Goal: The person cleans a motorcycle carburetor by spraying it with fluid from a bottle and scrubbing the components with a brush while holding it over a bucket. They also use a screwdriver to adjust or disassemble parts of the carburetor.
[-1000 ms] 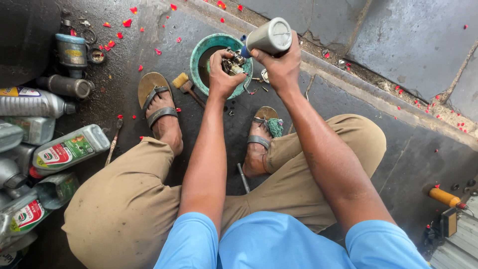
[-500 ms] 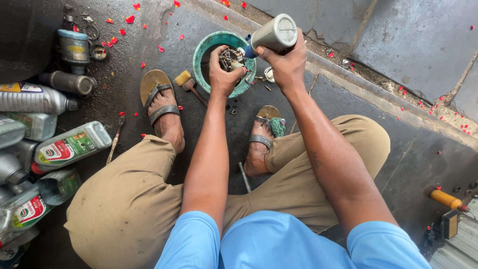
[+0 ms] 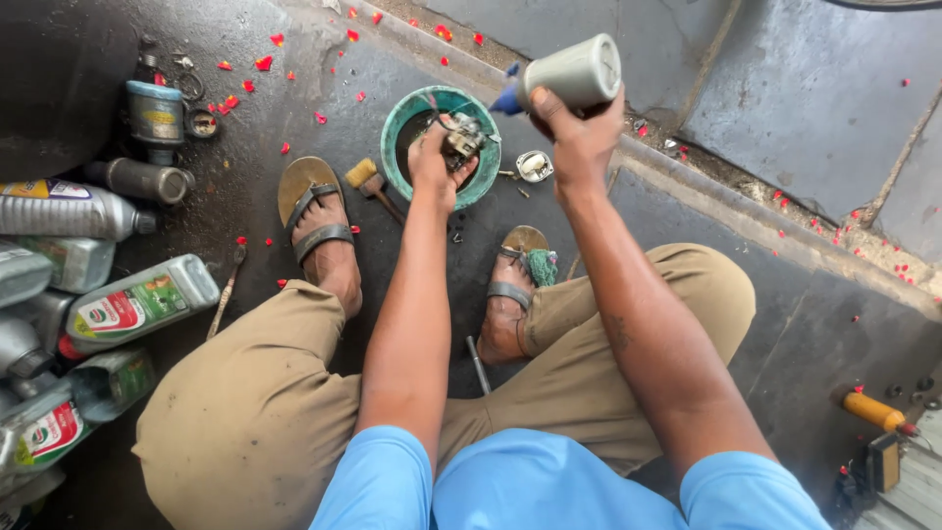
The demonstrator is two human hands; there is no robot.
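Tilting spray can [image 3: 574,74] over metal part [image 3: 461,142]

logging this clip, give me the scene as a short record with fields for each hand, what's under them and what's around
left hand: left hand grips a small metal engine part
right hand: right hand holds a grey spray can, tilted, nozzle toward the part
below: green bowl on the dark floor
nearby: wooden-handled brush, oil bottles at the left, red petals, yellow-handled tool at the right
posture: squatting, in sandals

Green bowl [image 3: 394,128], grey can [image 3: 574,74], seemingly blue-nozzled
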